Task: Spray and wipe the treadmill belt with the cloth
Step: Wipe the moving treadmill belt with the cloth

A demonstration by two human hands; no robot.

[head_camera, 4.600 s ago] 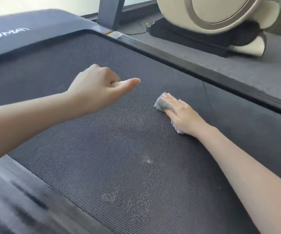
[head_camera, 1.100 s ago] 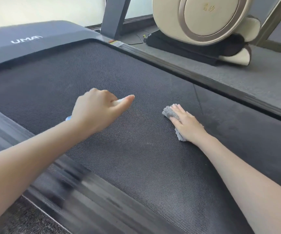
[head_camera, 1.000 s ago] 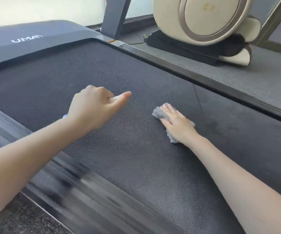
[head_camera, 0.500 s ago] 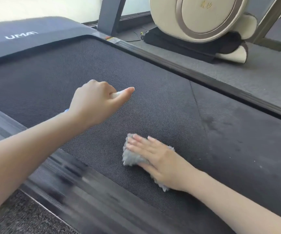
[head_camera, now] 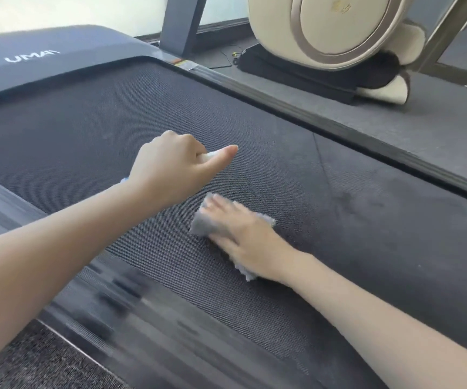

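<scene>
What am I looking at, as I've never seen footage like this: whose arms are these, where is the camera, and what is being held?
No robot here: these are a person's two bare arms, filmed by a wide-angle camera worn on their head, looking forward and down. The dark, finely textured treadmill belt fills the view. The right hand lies flat with straight fingers on a fluffy grey cloth, pressing it to the belt; both look motion-blurred. The left hand is held over the belt, fingers curled round a small white object, thumb stretched forward. That object is mostly hidden, perhaps the sprayer. Behind stands a cream round-cased machine.
</scene>
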